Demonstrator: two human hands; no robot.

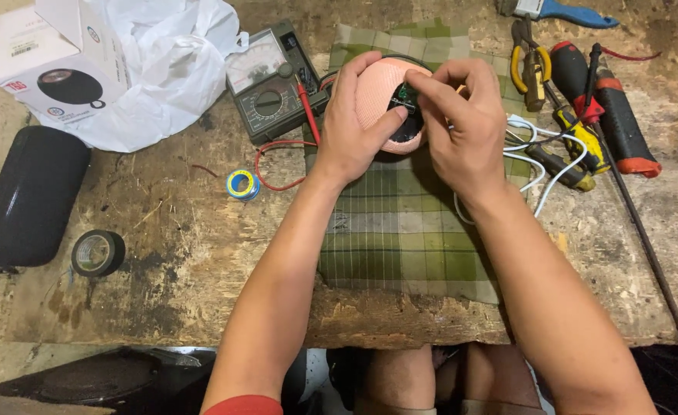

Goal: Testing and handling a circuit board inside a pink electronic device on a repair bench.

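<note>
Above the green plaid cloth [400,230] on the table [185,253], my left hand [350,123] grips the round pink speaker [377,96], open side toward me; my right hand [462,127] fingers pinch its circuit board [407,96].

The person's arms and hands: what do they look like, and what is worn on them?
Both forearms are bare down to the left hand and the right hand. No gloves, watch or rings are visible. A red sleeve edge shows at the left upper arm; no sleeve shows on the right arm.
</note>
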